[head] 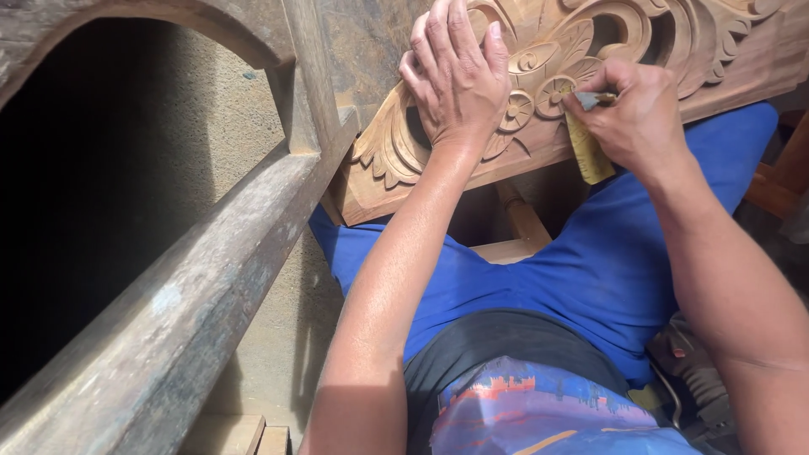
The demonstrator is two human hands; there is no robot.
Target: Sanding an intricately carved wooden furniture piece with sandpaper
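While pinched: one sandpaper strip (587, 145).

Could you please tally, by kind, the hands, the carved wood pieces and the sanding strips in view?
Hands: 2, the left hand and the right hand
Carved wooden panel: 1
Folded strip of sandpaper: 1
Total: 4

Hard sunlight falls from about one o'clock, bleaching the carved wooden panel (590, 50) and both forearms. The arched opening (101, 185) at nine o'clock sinks into deep shadow. Focus is sharp; edges bend slightly.
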